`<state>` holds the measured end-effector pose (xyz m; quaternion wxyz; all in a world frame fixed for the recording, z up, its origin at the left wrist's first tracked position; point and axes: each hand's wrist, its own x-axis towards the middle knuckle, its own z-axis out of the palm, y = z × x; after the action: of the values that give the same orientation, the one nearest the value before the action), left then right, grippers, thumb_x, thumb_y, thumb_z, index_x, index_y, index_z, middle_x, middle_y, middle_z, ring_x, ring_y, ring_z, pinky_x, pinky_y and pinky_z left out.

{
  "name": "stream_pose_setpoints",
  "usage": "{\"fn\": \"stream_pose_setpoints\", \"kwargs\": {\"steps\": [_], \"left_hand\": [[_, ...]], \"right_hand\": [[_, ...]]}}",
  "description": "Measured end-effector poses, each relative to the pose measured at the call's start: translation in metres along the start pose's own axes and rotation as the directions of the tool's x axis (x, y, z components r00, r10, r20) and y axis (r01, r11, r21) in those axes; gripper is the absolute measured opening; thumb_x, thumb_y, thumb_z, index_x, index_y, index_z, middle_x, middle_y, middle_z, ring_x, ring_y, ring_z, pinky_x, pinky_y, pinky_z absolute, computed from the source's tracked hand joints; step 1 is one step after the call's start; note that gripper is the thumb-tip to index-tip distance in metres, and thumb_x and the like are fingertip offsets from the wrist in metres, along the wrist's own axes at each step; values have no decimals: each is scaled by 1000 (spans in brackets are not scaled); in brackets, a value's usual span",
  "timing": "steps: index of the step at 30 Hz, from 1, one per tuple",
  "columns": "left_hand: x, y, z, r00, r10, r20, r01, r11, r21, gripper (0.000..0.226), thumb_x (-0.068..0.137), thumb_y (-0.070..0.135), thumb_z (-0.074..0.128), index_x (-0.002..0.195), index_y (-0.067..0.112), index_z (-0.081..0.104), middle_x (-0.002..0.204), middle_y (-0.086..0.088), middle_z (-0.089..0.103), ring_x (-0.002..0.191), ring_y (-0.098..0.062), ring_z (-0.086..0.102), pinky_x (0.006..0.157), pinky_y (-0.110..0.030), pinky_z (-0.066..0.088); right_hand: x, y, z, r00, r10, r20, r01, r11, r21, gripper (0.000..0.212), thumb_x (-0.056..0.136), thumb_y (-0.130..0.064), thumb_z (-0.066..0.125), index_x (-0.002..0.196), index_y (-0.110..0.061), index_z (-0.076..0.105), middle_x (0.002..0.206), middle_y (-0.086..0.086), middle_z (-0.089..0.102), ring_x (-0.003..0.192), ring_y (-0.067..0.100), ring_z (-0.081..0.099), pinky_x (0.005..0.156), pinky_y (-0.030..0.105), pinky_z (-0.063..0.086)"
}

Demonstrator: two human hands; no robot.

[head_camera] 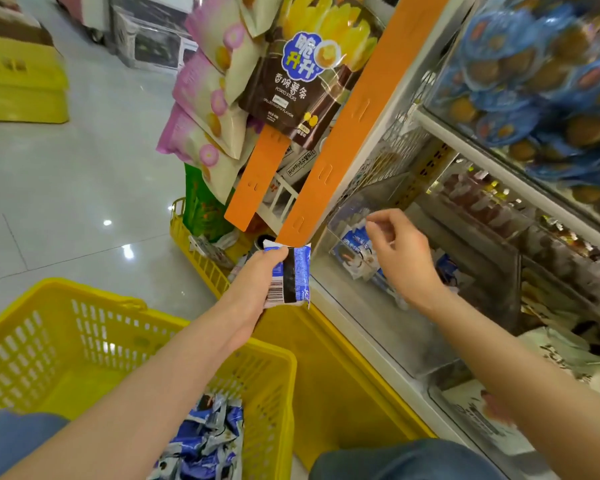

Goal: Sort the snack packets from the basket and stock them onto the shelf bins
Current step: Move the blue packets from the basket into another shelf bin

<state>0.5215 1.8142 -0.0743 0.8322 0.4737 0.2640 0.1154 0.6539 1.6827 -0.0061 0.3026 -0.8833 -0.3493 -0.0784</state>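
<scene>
Bright, even overhead light is filling the aisle, throwing small white glints onto the glossy floor tiles (84,188). The wide lens is bending the orange strips (343,133) — and the blue packets (534,81) at upper right are smearing with blur

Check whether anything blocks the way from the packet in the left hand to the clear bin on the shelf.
The right hand hovers, empty, over the clear bin, right between it and the packet held by the left hand. The orange strip hangs just above the packet. Nothing else visible blocks the way.
</scene>
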Motion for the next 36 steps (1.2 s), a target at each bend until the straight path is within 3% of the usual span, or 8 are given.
{"fn": "stream_pose_setpoints", "kwargs": {"steps": [5,11,13,17,21,24,29,36], "left_hand": [[-18,-5,-2,1000,12,20,-13,998,66,33,97,36,41,116,16,58,109,-13,66,97,-30,63,96,-45,45],[-39,-5,-7,995,51,90,-66,981,180,32,100,35,34,117,19,55,98,-1,64,87,-12,60,83,-31,43],[-45,-6,-7,991,30,127,-42,995,90,31,98,32,41,118,13,56,100,-6,63,88,-15,61,86,-33,44],[-55,0,-9,996,22,90,-4,981,-195,34,96,15,45,124,-6,43,98,-19,57,70,-17,63,54,-24,53],[-53,4,-12,999,34,29,-28,979,-201,42,98,15,43,135,-5,38,125,-29,52,103,-33,56,80,-37,49],[-57,4,-10,993,86,85,-71,984,-162,37,98,20,41,131,4,48,120,-19,60,103,-27,60,94,-40,46],[-57,0,-8,991,19,135,-10,998,-69,46,97,42,33,127,12,52,120,-16,63,112,-27,59,86,-31,51],[-55,-6,-5,983,148,106,-154,987,55,29,98,33,40,113,11,52,111,-14,63,93,-20,64,70,-27,54]], "right_hand": [[-66,-50,14,927,-65,370,-16,977,211,28,91,-34,53,119,-28,49,98,-14,58,82,5,59,71,25,52],[-79,-62,41,986,-77,145,48,980,193,43,79,-18,72,117,-18,53,91,-13,57,63,-1,51,58,8,42],[-87,-62,48,971,-179,156,161,980,120,37,81,-19,70,115,-18,54,100,-10,53,71,-1,46,64,9,40],[-102,-63,56,938,-276,210,251,958,138,27,85,-26,65,110,-21,56,99,-6,47,81,3,49,74,20,46],[-104,-64,44,970,-197,141,163,962,219,31,89,-24,62,118,-20,51,107,-10,47,86,-6,51,74,10,44],[-98,-63,31,986,-76,148,45,978,205,40,87,-30,63,124,-20,48,109,-13,46,87,0,50,69,7,43],[-96,-66,20,921,35,387,-188,912,365,22,88,-22,63,109,-16,59,90,-3,60,79,15,57,77,38,52],[-88,-52,1,916,34,399,-186,918,349,11,90,-18,59,99,-23,61,98,1,68,88,19,64,75,26,53]]}}
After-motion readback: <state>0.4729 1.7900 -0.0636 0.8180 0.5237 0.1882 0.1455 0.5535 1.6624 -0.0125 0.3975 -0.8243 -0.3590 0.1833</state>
